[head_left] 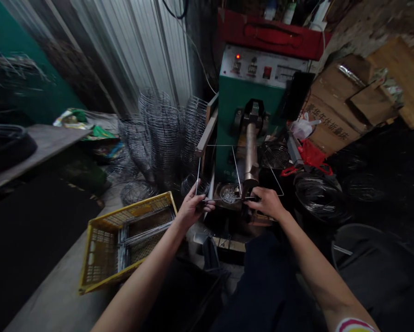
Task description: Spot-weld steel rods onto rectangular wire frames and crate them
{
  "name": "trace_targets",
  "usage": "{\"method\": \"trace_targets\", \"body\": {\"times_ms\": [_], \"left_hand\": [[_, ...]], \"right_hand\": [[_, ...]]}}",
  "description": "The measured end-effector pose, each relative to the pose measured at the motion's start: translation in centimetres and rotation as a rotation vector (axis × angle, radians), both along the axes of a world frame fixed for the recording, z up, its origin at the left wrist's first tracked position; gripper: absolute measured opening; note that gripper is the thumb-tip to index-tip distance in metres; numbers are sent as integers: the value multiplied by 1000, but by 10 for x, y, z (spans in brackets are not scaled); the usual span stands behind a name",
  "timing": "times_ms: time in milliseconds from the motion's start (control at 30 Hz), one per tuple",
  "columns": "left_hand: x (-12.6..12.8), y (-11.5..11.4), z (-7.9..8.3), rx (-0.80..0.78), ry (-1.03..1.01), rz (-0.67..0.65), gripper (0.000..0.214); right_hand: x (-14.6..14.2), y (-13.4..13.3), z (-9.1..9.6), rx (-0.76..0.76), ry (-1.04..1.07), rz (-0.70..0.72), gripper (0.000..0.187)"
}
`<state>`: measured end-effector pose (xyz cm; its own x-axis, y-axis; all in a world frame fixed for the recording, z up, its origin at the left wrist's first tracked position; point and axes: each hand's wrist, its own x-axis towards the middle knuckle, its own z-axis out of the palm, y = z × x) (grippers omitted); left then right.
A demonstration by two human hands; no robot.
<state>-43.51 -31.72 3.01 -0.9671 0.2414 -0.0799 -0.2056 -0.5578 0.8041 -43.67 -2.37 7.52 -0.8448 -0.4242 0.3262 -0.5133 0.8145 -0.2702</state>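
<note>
A thin rectangular wire frame (237, 167) with a crossbar is held level in front of the green welding machine (224, 120). My left hand (193, 206) grips its near left corner, thumb on top and fingers beneath. At the machine's electrode (251, 157), my right hand (265, 202) is closed on the near side of the frame, just right of the electrode tip. Whether a smaller piece is also between its fingers is hidden. Below the frame, between my hands, sits a round dish (229, 193) of small metal pieces.
A yellow crate (89, 249) with wire parts stands at the lower left. Behind it rise stacks of round wire baskets (163, 138). Coiled wire (317, 198), a red plastic bag (312, 154) and a cardboard box (331, 115) are on the right. A bench (55, 143) juts in from the left.
</note>
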Motion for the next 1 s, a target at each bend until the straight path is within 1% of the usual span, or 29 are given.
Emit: {"method": "trace_targets", "body": {"times_ms": [67, 100, 133, 167, 233, 300, 333, 400, 467, 567, 633, 700, 800, 867, 933, 1000], "left_hand": [[1, -1, 0, -3, 5, -11, 92], [2, -2, -1, -6, 0, -17, 92], [2, -3, -1, -8, -6, -18, 92], [2, -3, -1, -9, -9, -17, 91], [1, -3, -2, -1, 1, -11, 90], [0, -2, -2, 16, 12, -10, 91], [1, -2, -2, 25, 14, -10, 92], [6, -2, 0, 29, 9, -12, 94], [20, -5, 3, 14, 12, -14, 94], [58, -14, 5, -28, 33, -16, 94], [94, -21, 4, -66, 30, -18, 95], [134, -27, -1, -112, -1, -21, 96], [192, -31, -11, -161, -62, -2, 96], [223, -32, -15, -184, -84, 1, 95], [247, -32, -16, -199, -116, -13, 93], [266, -33, -15, -195, -164, -28, 92]], "right_hand": [[3, 3, 2, -38, -17, 24, 27], [4, 7, 3, -63, -8, 18, 27], [4, 13, 3, -85, 24, -17, 28], [4, 21, 4, -104, 77, -91, 30], [0, 40, 3, -149, 181, -325, 39], [-4, 59, -1, -204, 149, -518, 46], [-5, 67, -3, -233, 91, -564, 50], [-4, 76, -7, -291, -35, -576, 55], [6, 76, -12, -361, -102, -560, 56], [39, 67, -20, -518, -205, -512, 52], [72, 59, -27, -609, -306, -476, 49], [111, 53, -37, -664, -419, -447, 46], [169, 47, -55, -703, -554, -455, 47], [200, 46, -67, -708, -603, -488, 49], [224, 45, -74, -696, -612, -527, 50], [241, 45, -77, -685, -604, -560, 52]]}}
